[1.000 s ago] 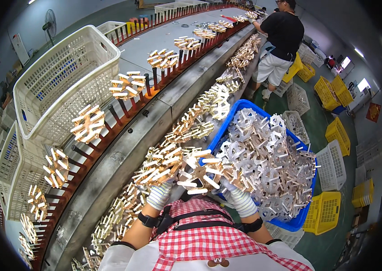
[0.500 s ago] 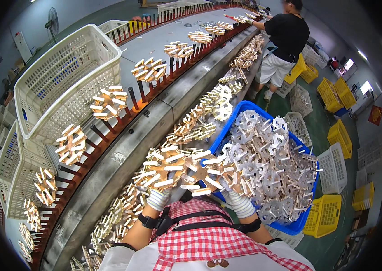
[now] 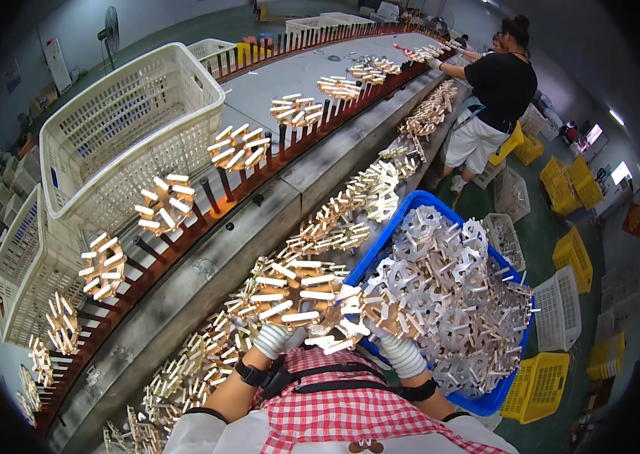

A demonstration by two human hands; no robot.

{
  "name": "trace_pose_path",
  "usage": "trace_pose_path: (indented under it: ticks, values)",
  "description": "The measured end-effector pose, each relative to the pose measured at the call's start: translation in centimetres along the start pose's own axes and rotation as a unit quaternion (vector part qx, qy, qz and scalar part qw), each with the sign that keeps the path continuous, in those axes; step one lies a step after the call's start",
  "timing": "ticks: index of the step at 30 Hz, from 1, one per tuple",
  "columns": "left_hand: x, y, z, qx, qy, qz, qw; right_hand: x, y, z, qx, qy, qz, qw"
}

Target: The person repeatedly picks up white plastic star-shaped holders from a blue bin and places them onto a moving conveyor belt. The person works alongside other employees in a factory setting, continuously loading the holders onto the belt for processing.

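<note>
My left hand (image 3: pixel 295 333), in a pale glove with a striped cuff, grips a flat copper-coloured metal piece (image 3: pixel 295 293) with pale bars standing out around it. My right hand (image 3: pixel 385 334), gloved too, is closed on a similar copper-coloured piece (image 3: pixel 380 309) just beside it. Both pieces hide most of my fingers. Between them the bars overlap, and I cannot tell whether the pieces touch. To the right, a blue crate (image 3: pixel 371 253) is heaped with grey and coppery metal pieces (image 3: pixel 441 303). Loose barred pieces (image 3: pixel 202 356) lie along the ledge by my left forearm.
A curved line of dark upright pegs (image 3: pixel 208 195) carries several barred pieces (image 3: pixel 165 204) beyond a metal ledge (image 3: pixel 183 291). White plastic baskets (image 3: pixel 138 178) stand at the left. Farther right, a person in black (image 3: pixel 501 87) works at the line, near yellow crates (image 3: pixel 539 386).
The barred pieces on the pegs have shifted along the line toward the near left. My hands have brought the two held pieces closer together. The view has turned slightly.
</note>
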State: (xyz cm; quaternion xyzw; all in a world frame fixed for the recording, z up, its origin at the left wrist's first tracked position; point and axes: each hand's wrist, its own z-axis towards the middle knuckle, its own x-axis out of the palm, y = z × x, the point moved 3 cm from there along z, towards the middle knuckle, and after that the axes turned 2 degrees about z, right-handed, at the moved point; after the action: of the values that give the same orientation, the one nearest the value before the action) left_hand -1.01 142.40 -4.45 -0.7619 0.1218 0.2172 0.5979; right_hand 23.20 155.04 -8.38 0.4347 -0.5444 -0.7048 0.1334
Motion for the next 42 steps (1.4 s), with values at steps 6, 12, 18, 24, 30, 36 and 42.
trace_pose_path:
  ticks: [6,12,18,24,30,36,42]
  values:
    - [2.3,5.1,1.1,0.017,0.016,-0.078,0.997,-0.2,0.9,0.1,-0.023,0.008,-0.101,0.995]
    - [0.2,1.7,1.3,0.069,0.042,0.195,0.977,0.6,-1.4,-0.2,0.09,-0.026,0.229,0.969]
    - [2.0,6.1,2.2,0.046,0.024,0.232,0.971,-0.2,3.3,0.6,0.068,-0.036,0.265,0.961]
    - [2.4,7.1,2.3,0.005,0.059,0.167,0.984,0.2,3.0,1.1,0.048,-0.018,0.238,0.97]
    - [2.9,7.8,2.3,-0.008,0.122,0.282,0.951,1.0,2.6,1.0,0.035,-0.002,0.2,0.979]
    - [2.1,7.7,2.2,0.103,-0.042,0.27,0.956,1.4,2.5,0.8,0.027,0.024,0.164,0.986]
    - [3.3,9.8,2.6,-0.025,-0.017,-0.098,0.995,1.9,1.0,0.4,0.01,0.054,0.071,0.996]
